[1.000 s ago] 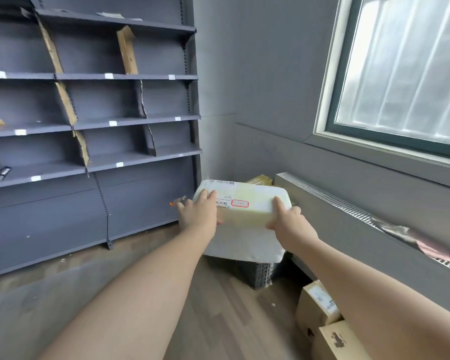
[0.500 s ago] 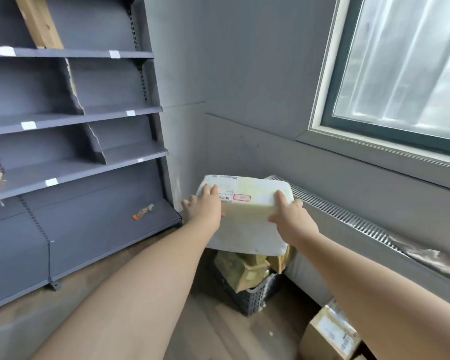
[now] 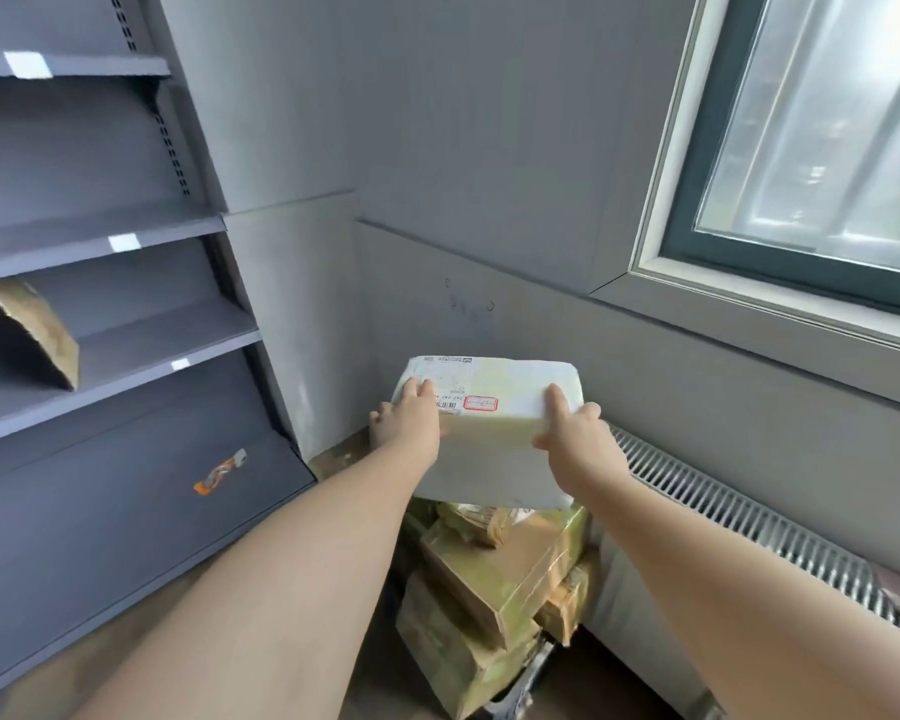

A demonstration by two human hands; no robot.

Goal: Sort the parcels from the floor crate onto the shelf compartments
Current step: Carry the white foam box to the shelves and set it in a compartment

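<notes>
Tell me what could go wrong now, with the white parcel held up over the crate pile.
1. The left hand and right hand grip only the near edge of the white rectangular parcel; its far end may tip.
2. The brown cardboard boxes heaped below look loosely stacked and could slide.
3. Swinging left, the parcel may clip an edge of the grey metal shelf.

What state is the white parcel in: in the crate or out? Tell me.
Out: both hands, left hand and right hand, hold the white parcel above the brown parcels.

The white parcel bears a shipping label with a barcode and red-framed stamp; its print is too blurred to read.
</notes>
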